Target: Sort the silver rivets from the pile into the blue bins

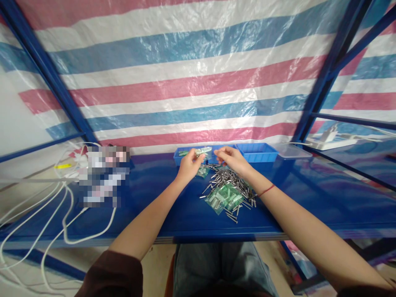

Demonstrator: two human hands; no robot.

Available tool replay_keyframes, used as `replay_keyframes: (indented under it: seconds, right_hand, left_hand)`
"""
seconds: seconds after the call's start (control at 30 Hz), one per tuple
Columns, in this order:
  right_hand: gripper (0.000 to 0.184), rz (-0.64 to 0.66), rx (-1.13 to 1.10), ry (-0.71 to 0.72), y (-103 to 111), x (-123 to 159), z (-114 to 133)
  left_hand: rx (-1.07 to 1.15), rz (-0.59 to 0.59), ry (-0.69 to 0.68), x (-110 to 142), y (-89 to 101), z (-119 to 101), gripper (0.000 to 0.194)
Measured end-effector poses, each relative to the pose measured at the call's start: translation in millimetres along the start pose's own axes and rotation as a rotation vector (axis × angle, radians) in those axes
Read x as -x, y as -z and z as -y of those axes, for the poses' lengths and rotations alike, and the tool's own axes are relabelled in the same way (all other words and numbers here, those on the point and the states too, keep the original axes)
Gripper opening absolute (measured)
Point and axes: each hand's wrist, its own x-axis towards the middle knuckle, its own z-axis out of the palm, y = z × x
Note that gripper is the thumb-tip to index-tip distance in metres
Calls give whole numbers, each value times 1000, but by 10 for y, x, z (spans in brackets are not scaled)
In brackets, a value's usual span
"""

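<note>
My left hand (189, 163) pinches a small clear plastic bag (204, 152) with pale green contents, held up in front of the blue bins. To its right is my right hand (232, 159), fingers bent and tips drawn together close to the bag; whatever they hold is too small to make out. Below both hands lies a loose pile of metal screws or nails (227, 176) on the blue table (188, 210). Filled bags with green and pale pieces (227, 197) rest on the pile's near side. Another small bag (202, 171) lies under my left hand.
Blue plastic bins (256, 153) line the back of the table, the left one holding green bags. A clear lid (292, 151) lies right of them. White cables (66, 206) trail over the left side. Blue metal posts (321, 78) frame a striped sheet (185, 82).
</note>
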Motion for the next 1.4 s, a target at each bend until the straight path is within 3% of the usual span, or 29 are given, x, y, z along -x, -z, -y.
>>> replay_keyframes:
  seconds: [0.07, 0.2, 0.33, 0.43, 0.5, 0.6, 0.73, 0.83, 0.97, 1.07, 1.17, 1.23, 1.3, 1.4]
  right_hand:
    - [42, 61, 13, -94, -13, 24, 26]
    - [47, 192, 0, -153, -113, 86, 65]
    - [28, 110, 27, -96, -173, 100, 55]
    - [18, 0, 241, 36, -135, 87, 34]
    - [17, -90, 494, 208, -99, 89, 34]
    - [14, -164, 739, 425, -69, 112, 50]
    - [16, -75, 833, 597, -71, 136, 43]
    - [21, 9, 843, 678, -89, 136, 21]
    - [25, 49, 825, 747, -139, 155, 32]
    - [26, 34, 772, 746, -171, 182, 68]
    - [26, -45, 721, 697, -174, 198, 93]
    - [26, -90, 716, 658, -163, 196, 90]
    - [25, -107, 727, 627, -151, 186, 77]
    - [25, -97, 741, 607, -135, 164, 54]
  left_hand:
    - [-209, -51, -135, 13, 40, -46, 14]
    - [-403, 47, -345, 72, 38, -136, 11]
    - [-413, 136, -395, 105, -5, -167, 18]
    - [-398, 172, -403, 109, -20, -169, 26]
    - [-361, 181, -338, 110, -33, -163, 26]
    - [-183, 248, -120, 105, -67, -129, 36]
    - [171, 321, 220, 77, -127, -73, 56]
    - [381, 254, 354, 69, -166, -68, 65]
    - [449, 117, 396, 53, -170, -57, 53]
    - [271, -32, 317, -31, -66, 15, 45]
    - [-202, -230, 78, -137, 117, 150, 41]
    - [-545, -186, -50, -166, 220, 250, 39]
    - [-799, -79, -34, -153, 265, 327, 39]
    - [-957, -11, -18, -105, 234, 362, 46]
